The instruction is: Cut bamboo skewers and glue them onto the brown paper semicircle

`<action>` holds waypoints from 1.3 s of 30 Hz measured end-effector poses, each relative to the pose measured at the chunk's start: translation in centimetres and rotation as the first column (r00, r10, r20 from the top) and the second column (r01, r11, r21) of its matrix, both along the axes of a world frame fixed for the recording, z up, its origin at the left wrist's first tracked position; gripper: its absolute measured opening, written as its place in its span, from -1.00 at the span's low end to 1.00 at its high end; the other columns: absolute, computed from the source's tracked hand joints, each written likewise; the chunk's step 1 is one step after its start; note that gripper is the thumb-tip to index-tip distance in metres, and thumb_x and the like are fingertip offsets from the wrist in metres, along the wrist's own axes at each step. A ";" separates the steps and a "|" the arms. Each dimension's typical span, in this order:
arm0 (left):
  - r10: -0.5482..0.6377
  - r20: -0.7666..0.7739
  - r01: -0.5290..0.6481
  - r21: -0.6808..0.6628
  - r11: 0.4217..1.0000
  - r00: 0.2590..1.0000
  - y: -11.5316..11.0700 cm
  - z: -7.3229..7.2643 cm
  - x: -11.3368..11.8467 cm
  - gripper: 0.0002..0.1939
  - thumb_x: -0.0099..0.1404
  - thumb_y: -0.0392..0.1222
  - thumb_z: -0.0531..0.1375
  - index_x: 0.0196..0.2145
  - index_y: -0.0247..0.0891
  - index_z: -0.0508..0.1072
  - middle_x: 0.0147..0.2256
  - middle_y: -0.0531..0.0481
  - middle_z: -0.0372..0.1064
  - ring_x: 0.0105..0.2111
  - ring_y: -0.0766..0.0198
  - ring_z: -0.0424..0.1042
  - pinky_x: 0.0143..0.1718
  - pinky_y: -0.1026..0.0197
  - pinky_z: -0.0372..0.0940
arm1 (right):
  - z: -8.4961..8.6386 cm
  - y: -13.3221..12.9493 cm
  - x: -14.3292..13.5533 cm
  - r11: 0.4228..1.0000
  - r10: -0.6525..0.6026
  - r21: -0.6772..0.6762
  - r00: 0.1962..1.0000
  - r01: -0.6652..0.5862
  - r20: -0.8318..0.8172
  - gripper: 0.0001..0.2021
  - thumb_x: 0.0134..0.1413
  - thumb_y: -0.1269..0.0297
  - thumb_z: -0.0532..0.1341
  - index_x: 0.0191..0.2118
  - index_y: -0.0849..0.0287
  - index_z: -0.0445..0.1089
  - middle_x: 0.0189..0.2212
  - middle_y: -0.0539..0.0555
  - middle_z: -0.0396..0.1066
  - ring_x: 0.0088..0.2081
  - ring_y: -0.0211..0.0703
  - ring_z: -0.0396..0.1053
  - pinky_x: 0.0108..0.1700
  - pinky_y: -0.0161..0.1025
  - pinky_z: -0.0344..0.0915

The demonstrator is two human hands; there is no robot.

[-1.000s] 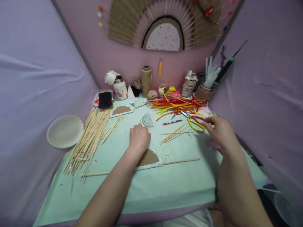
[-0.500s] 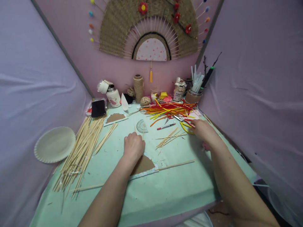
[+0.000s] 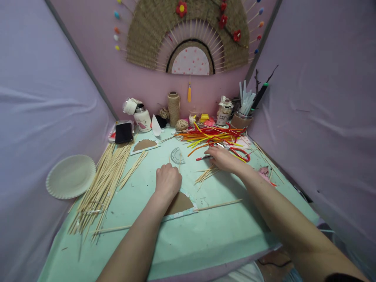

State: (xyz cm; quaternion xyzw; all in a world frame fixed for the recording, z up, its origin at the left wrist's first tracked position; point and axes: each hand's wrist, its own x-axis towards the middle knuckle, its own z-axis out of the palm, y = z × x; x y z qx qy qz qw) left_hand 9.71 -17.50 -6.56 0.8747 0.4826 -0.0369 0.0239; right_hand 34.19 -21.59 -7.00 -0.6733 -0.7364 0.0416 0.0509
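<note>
My left hand (image 3: 168, 180) is closed at the upper edge of a half-round cardboard piece (image 3: 180, 204) with a pale, crinkled border. Thin bamboo sticks (image 3: 179, 167) poke out past its knuckles, and the fingertips are hidden. My right hand (image 3: 221, 157) reaches over the table with its fingers stretched out, close to a red-tipped pen (image 3: 202, 158). Just behind that hand lie red-handled scissors (image 3: 246, 156). A clear protractor (image 3: 177, 156) rests beyond my left hand. Several short sticks (image 3: 205, 176) lie partly under my right hand.
A big bundle of bamboo sticks (image 3: 102, 188) and a white plate (image 3: 71, 177) are at the left. Red, orange and yellow pipe cleaners (image 3: 211, 136) lie at the back. A second half-round piece (image 3: 145, 145), a bottle (image 3: 143, 118) and a twine spool (image 3: 174, 109) stand or lie behind.
My right hand has moved left from the scissors handles toward the pen, leaving the scissors on the table. My left hand stays at the cardboard piece. The view has shifted slightly.
</note>
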 end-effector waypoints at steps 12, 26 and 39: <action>0.006 -0.009 -0.006 -0.026 1.000 1.000 0.1 -0.1 0.0 -0.62 0.32 -0.27 -0.07 -0.28 -0.37 0.55 -0.21 -0.28 0.40 -0.14 -0.03 0.36 -0.18 0.01 0.16 | -1.4 1.2 -0.5 0.985 0.164 -0.032 0.982 -0.168 -0.091 -0.83 0.11 0.51 0.20 -0.24 0.16 0.48 -0.22 0.13 0.45 -0.14 -0.07 0.28 -0.14 -0.23 0.15; 0.014 -0.006 -0.014 -0.036 0.999 1.000 -0.1 0.0 -0.1 -0.63 0.33 -0.27 -0.07 -0.30 -0.35 0.54 -0.20 -0.27 0.41 -0.14 0.01 0.37 -0.17 0.05 0.16 | 0.1 -3.3 -0.2 0.968 0.239 -0.074 0.971 -0.239 -0.008 -0.84 0.11 0.51 0.16 -0.32 0.15 0.46 -0.28 0.13 0.44 -0.17 -0.05 0.24 -0.18 -0.23 0.12; 0.023 0.003 -0.023 -0.037 0.999 1.000 -0.1 0.0 -0.2 -0.65 0.32 -0.29 -0.05 -0.27 -0.36 0.55 -0.19 -0.27 0.41 -0.12 0.02 0.36 -0.15 0.05 0.15 | 2.0 2.3 -2.0 0.990 0.112 0.074 0.987 -0.122 0.119 -0.81 0.11 0.48 0.13 -0.18 0.24 0.42 -0.22 0.20 0.43 -0.15 -0.03 0.26 -0.12 -0.20 0.14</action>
